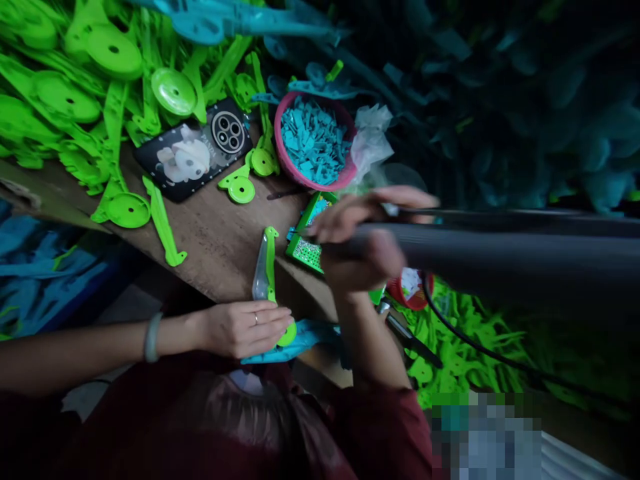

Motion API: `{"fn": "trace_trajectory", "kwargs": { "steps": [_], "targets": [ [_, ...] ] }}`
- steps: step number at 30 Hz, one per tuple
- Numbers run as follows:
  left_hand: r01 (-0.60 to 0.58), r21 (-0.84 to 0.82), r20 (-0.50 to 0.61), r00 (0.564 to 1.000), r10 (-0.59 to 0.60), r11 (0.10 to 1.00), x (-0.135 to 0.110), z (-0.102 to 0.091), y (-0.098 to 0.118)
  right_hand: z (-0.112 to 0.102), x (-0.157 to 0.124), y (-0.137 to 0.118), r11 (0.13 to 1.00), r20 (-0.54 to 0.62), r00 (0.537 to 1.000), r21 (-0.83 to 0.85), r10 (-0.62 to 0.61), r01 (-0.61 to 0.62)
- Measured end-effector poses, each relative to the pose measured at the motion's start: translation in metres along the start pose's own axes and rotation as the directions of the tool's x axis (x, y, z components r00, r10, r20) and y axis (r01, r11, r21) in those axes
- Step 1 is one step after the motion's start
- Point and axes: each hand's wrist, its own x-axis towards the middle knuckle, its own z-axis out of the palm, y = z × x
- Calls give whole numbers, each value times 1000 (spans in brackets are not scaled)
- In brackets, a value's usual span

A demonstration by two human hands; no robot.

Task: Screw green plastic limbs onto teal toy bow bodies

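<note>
My left hand (245, 328) lies at the near edge of the wooden board (220, 233). Its fingers are closed on the round end of a long green plastic part (271, 263) that has a clear strip beside it. A blue plastic part (310, 337) lies under that hand. My right hand (361, 235), blurred by motion, is wrapped round a long dark tool (500, 257) with a black cable (465, 340). It hovers over a small green tray (306, 252).
A pink bowl (345, 179) of small blue pieces stands behind the tray, with a clear plastic bag (371, 137) beside it. A phone (193, 152) lies among heaps of green parts (75, 100). A red cup (411, 288) and more green parts (465, 360) are at the right.
</note>
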Motion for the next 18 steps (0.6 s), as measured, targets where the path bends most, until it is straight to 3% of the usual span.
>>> {"fn": "trace_trajectory", "kwargs": {
  "steps": [2, 3, 5, 6, 8, 9, 11, 14, 16, 18],
  "targets": [
    [3, -10, 155, 988, -1, 1000, -11, -23, -13, -30, 4, -27, 981, -129, 973, 16, -192, 195],
    [13, -22, 256, 967, -7, 1000, -16, -39, -19, -49, 2, -37, 975, -176, 959, -34, -223, 220],
    [42, -43, 439, 898, -19, 998, -24, -74, -26, -90, -10, -47, 975, -256, 949, -171, -185, 143],
    [62, -29, 473, 880, -41, 998, -24, -87, -26, -110, -18, -47, 970, -321, 933, -227, -160, 88],
    [62, 5, 434, 899, -58, 998, -14, -99, -19, -147, -35, -38, 955, -481, 869, -294, -114, -37],
    [51, 12, 387, 920, -52, 999, -4, -95, -11, -164, -42, -32, 946, -553, 827, -311, -100, -93],
    [76, 54, 320, 943, -90, 996, 23, -69, 11, -194, -54, -25, 918, -628, 775, -346, -73, -193],
    [159, 148, 367, 908, -204, 976, 60, -7, 41, -228, -85, -45, 810, -568, 821, -506, -55, -296],
    [161, 200, 422, 876, -234, 966, 73, 24, 46, -239, -132, -76, 687, -518, 852, -645, -71, -335],
    [93, 236, 471, 860, -197, 967, 73, 35, 37, -242, -200, -106, 534, -554, 821, -740, -138, -410]
  ]
}}
